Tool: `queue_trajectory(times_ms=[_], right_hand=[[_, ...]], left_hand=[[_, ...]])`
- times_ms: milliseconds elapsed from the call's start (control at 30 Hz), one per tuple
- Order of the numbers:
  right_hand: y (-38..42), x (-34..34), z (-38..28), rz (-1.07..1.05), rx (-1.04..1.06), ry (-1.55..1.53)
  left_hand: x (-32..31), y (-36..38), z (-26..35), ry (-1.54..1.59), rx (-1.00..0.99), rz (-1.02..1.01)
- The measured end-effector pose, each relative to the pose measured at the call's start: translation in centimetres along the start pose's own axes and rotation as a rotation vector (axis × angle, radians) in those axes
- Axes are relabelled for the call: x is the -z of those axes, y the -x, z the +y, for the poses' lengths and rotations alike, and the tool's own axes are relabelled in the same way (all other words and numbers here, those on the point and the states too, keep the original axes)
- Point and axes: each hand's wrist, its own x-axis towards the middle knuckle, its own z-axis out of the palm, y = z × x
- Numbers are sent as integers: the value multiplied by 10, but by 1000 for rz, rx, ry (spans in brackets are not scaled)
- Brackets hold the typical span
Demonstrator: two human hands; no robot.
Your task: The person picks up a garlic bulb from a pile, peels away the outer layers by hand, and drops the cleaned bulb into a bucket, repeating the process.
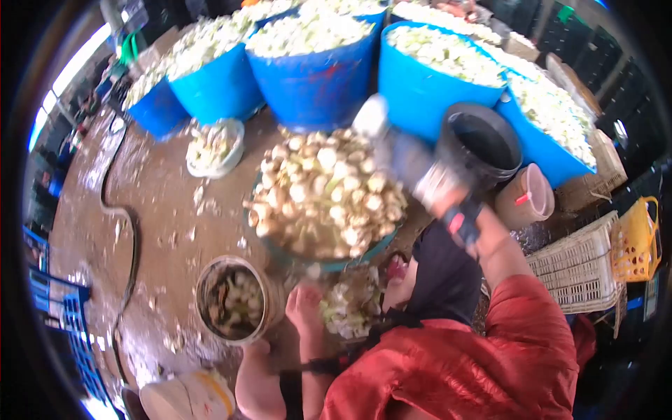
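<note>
A broad green tub [329,264] heaped with pale round bulbs [329,182] stands in front of me. My right hand [409,157], in a greyish glove and smeared by motion, is over the tub's right edge. A blurred white shape [371,117] shows at its fingertips; I cannot make out whether it is held. My left hand [306,306] is low, between the tub and a round bucket [269,297] with pale pieces and murky contents. Its fingers look curled, and anything inside them is hidden. Pale scraps [350,308] lie beside it.
Blue tubs [308,84] full of pale cut pieces line the back. A black bucket [479,143] and a beige bucket [525,196] stand right, near a woven crate [577,262] and a yellow basket [637,241]. A white bowl [217,164] and hose [133,245] are left.
</note>
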Motion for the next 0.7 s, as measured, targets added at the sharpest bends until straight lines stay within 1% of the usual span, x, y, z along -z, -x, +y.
queue_trajectory(times_ms=[33, 67, 100, 133, 167, 200, 267, 300, 333, 367, 400, 433, 467, 533, 567, 600, 667, 700], right_hand=[[-26, 22, -6, 14, 72, -343], [-53, 41, 1, 40, 114, -695], [-69, 43, 1, -281, 285, -1186], [-78, 42, 6, 158, -65, -1071], [-71, 16, 1, 87, -111, -895], [-55, -16, -2, 18, -149, -714], [-31, -74, 36, -326, -196, -187], [-32, -112, 75, -636, -124, 512], [5, -132, 86, -651, 218, 321], [8, -163, 148, -717, 734, 856], [18, -194, 170, -843, 181, 930], [33, -206, 154, -716, -138, 874], [36, -219, 162, -617, -331, 771], [32, -249, 207, -374, -538, 760], [30, -259, 216, -273, -623, 732], [29, -263, 215, -284, -693, 649], [29, -266, 221, -388, -513, 601], [21, -268, 224, -423, -564, 757]], left_hand=[[2, 0, 1, 8, -3, -12], [0, 2, 5, -64, -17, -3], [1, 2, 6, -61, -3, -26], [-3, 4, 6, -5, 37, 31], [12, -5, -8, -2, 28, -37], [7, -5, -7, -58, 81, 23], [7, -7, -10, -127, 144, 37], [7, -7, -12, -129, 148, 59], [9, -7, -13, -115, 162, 33], [9, -8, -13, -101, 173, 4], [9, -9, -12, -104, 173, 18], [9, -8, -10, -112, 167, 13], [8, -8, -8, -119, 161, 8], [6, -7, -3, -119, 159, 22], [5, -7, -1, -109, 175, 22], [6, -7, 0, -99, 192, 23], [9, -6, 0, -91, 198, 28], [9, -7, 1, -86, 195, 26]])
